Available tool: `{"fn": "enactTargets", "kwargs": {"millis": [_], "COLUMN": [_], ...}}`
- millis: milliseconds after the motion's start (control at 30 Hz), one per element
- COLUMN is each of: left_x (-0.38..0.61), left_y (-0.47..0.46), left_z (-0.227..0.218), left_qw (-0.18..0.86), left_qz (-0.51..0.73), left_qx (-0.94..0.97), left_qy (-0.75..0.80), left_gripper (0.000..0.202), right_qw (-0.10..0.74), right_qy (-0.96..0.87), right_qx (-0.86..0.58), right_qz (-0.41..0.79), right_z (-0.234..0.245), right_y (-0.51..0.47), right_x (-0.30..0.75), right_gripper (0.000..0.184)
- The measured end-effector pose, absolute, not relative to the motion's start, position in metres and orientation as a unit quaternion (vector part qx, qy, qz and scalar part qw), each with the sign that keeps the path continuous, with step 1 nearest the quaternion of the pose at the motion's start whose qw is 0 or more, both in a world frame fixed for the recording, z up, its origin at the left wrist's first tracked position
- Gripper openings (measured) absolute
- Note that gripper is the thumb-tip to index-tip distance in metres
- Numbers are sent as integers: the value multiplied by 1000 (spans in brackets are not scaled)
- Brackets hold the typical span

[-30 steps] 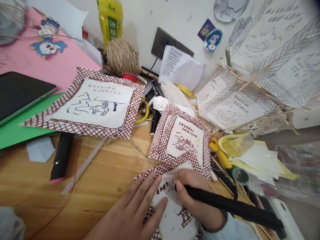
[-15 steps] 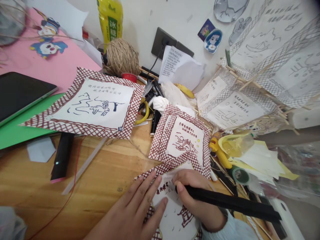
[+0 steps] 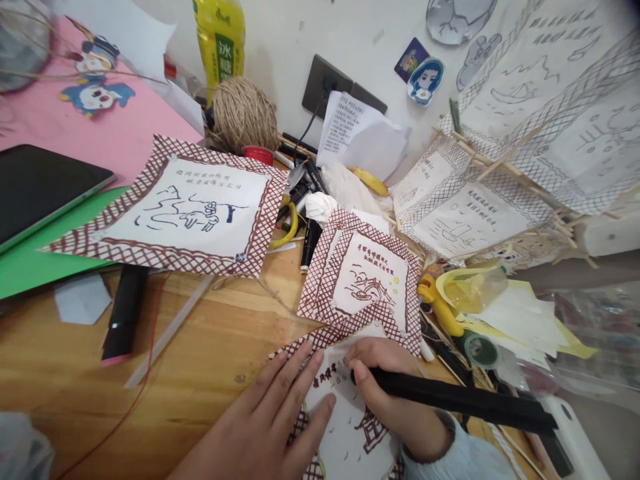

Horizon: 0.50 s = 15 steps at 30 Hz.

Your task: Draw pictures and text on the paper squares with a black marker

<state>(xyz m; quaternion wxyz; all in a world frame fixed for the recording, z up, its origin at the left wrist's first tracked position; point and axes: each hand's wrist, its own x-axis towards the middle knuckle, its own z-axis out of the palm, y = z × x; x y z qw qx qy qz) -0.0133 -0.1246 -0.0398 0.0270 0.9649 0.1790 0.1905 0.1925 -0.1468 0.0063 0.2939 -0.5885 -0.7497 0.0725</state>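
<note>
A paper sheet with a brown crosshatched border, dark written characters and a small pavilion drawing lies at the front of the table. My left hand rests flat on its left part, fingers stretched out. Wrapped round a long black marker pen, my right hand lies on the same sheet beside the writing. The pen's tip is hidden behind my fingers. Touching the sheet's upper edge are bordered drawings with a bridge, characters and yellow stars.
Another bordered drawing lies left, partly over green paper near a tablet. A black marker is below it. Behind stand a twine ball and a yellow bottle. A paper-and-stick lantern, yellow glue gun and green tape roll are right.
The black marker pen's back end has dipped and shifted very slightly left. My left hand stays in place, and the papers lie as before.
</note>
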Motion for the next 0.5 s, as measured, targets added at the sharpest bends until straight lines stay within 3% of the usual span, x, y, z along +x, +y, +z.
{"fn": "enactTargets", "kwargs": {"millis": [500], "left_x": [-14], "left_y": [-124], "left_z": [-37], "left_qw": [38], "left_qz": [193], "left_qx": [964], "left_qy": [177], "left_gripper": [62], "right_qw": [302], "right_qy": [-742], "right_qx": [-593], "right_qz": [85], "right_z": [5], "right_y": [-147], "right_x": [193], "right_gripper": [27]}}
